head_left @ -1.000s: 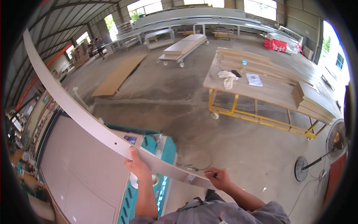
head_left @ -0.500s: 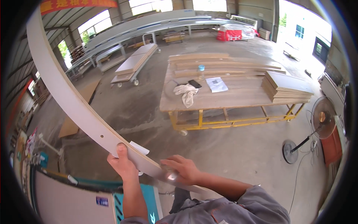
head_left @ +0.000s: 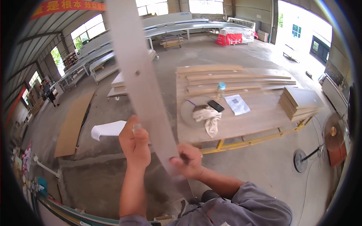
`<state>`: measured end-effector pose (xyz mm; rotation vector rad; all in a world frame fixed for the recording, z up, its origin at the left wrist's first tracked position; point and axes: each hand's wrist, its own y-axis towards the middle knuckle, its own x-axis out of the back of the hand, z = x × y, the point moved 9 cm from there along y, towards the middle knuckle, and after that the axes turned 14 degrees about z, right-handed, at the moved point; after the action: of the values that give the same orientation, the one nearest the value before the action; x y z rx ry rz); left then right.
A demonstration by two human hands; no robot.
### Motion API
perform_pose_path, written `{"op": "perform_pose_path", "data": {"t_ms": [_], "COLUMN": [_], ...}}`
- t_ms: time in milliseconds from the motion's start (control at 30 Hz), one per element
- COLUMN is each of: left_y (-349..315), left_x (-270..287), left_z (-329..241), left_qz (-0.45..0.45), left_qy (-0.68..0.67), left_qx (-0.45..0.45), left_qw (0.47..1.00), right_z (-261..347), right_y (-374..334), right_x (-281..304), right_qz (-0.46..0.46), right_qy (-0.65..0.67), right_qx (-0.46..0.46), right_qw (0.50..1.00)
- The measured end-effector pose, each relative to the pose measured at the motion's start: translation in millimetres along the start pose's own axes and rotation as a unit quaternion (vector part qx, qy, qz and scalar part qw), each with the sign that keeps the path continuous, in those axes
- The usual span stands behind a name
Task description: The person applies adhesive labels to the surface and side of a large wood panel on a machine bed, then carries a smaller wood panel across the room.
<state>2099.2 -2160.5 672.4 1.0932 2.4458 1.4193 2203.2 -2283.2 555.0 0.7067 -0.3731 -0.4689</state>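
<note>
A long, narrow pale board (head_left: 145, 90), blurred by motion, stands tilted in front of me, with a small round hole in its upper part. My right hand (head_left: 188, 160) grips its right edge near the lower end, thumb on the face. At the board's left edge is my left hand (head_left: 134, 147), closed, with a small whitish bit between thumb and finger. A curled white sheet (head_left: 107, 130) sticks out behind this hand and seems held by it; its middle is hidden. Whether the left hand also touches the board is unclear.
Ahead stands a worktable (head_left: 241, 128) with wood strips (head_left: 211, 78), stacked panels (head_left: 301, 101), a cloth (head_left: 207, 116), phone (head_left: 215, 106), paper (head_left: 236, 104) and bottle (head_left: 221, 89). A standing fan (head_left: 332, 131) is at right. A brown sheet (head_left: 75, 124) lies on the floor at left.
The board has swung from leaning far left to more upright, its top moving right. My left hand has risen from its thumb-on-face hold; more of the white sheet shows. My view has shifted.
</note>
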Motion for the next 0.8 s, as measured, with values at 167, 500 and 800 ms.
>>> {"op": "perform_pose_path", "data": {"t_ms": [167, 500, 800], "left_y": [-48.8, -164.9, -34.9], "left_x": [82.3, 153.6, 211.8], "left_z": [176.0, 460.7, 561.1], "left_qz": [-0.072, 0.023, 0.221], "left_qy": [0.117, -0.084, 0.474], "left_qx": [0.275, 0.504, 0.205], "left_qw": [0.952, 0.86, 0.828], "right_z": [-96.1, -264.1, -474.1], "right_y": [92.8, 273.4, 356.1], "right_x": [8.8, 39.6, 93.4], "right_qz": [-0.114, -0.328, -0.488], "right_qy": [0.078, 0.141, 0.12], "right_qx": [-0.026, 0.012, -0.04], "right_qw": [0.99, 0.934, 0.864]}}
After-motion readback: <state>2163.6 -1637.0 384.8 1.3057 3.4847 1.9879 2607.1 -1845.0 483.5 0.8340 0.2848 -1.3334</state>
